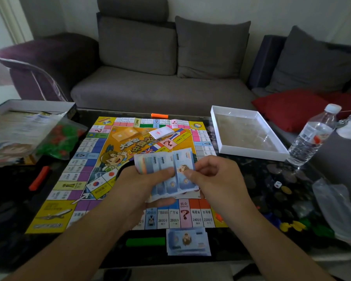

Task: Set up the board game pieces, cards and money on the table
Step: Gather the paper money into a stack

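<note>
Over the near half of the board (55,191), the left hand (142,187) grips a fanned wad of banknotes (164,165) while the right hand (209,175) pinches the top note; thin notes could stick together and miscount the near pile (187,241)

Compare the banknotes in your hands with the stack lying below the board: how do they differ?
The held banknotes are fanned out above the game board, gripped by the left hand and pinched by the right hand; the banknote stack lies flat and squared on the table, untouched. The held bundle shows several colored edges; the stack shows only blue. Both have pale blue faces with a cartoon figure.
</note>
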`<state>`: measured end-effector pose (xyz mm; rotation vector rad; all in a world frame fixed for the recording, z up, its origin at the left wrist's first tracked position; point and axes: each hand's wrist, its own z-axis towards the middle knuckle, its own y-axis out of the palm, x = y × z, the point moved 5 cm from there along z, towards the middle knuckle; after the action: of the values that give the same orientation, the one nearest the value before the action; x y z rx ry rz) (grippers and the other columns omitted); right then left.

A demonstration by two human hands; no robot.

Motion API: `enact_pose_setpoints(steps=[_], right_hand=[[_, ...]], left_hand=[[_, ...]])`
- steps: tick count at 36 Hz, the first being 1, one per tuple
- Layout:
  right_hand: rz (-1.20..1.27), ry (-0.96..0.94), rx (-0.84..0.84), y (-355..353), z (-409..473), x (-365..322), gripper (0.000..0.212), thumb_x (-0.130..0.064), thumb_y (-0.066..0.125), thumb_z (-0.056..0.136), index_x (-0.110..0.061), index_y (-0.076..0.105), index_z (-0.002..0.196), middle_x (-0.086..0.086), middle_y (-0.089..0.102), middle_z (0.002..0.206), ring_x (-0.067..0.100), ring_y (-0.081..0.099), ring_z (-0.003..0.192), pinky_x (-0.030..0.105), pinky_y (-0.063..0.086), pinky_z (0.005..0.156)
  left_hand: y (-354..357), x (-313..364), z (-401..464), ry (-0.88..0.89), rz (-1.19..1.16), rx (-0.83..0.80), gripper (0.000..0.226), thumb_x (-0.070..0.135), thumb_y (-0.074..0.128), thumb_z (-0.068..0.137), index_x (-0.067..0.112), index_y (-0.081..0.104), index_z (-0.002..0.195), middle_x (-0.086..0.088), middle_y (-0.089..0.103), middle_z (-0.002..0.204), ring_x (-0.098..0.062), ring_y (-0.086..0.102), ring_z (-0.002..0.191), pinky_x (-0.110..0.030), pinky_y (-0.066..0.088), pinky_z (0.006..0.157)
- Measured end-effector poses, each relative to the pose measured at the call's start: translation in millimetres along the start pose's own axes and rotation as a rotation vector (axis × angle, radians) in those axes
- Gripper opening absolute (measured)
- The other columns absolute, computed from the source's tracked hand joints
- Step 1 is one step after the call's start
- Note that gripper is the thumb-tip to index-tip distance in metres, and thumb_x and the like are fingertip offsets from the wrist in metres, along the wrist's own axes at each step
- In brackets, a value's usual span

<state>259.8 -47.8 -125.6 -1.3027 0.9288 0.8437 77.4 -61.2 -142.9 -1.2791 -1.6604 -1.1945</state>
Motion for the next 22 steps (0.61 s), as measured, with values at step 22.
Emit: enact_pose_setpoints(steps=[22], right_hand=[[-0.336, -0.043, 0.233, -104.6, 57.4, 20.9, 0.015, -0.027, 0.088, 0.083, -0.020, 0.079, 0.073, -0.008, 0.074, 0.068, 0.008, 0.071, 0.066, 0.028, 0.053, 0.064]], left_hand=[[21.3, 2.3, 24.5, -0.068, -0.035, -0.055, 0.024, 0.007, 0.076, 0.088, 0.014, 0.071, 0.110, -0.012, 0.081, 0.094, -0.024, 0.080, 0.079, -0.050, 0.065, 0.069]])
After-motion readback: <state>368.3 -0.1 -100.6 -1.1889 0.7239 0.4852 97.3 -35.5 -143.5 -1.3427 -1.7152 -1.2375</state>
